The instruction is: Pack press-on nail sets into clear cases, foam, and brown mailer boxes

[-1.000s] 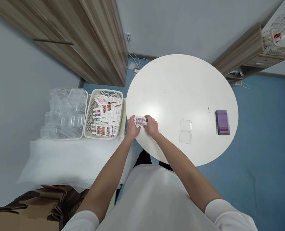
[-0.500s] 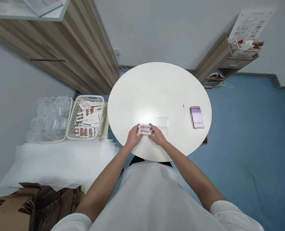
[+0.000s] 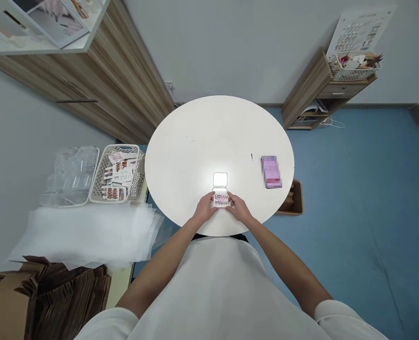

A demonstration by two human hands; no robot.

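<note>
A small card of press-on nails (image 3: 220,198) lies in the lower half of an open clear plastic case (image 3: 220,180) near the front edge of a round white table (image 3: 195,151). My left hand (image 3: 205,210) pinches the card's left side, fingers closed on it. On the card's right side my right hand (image 3: 238,208) grips it in the same way. The case lid lies flat on the table just beyond the card.
A pink-purple blurred box (image 3: 271,171) sits on the table's right side. Left of the table stand a white basket of nail cards (image 3: 118,173) and a tray of clear cases (image 3: 71,175) above white foam sheets (image 3: 85,229). Flat cardboard (image 3: 36,302) lies lower left.
Both hands carried the nail card from the table's left side to the clear case and set it into the lower half. The view swung left, so the table appears shifted.
</note>
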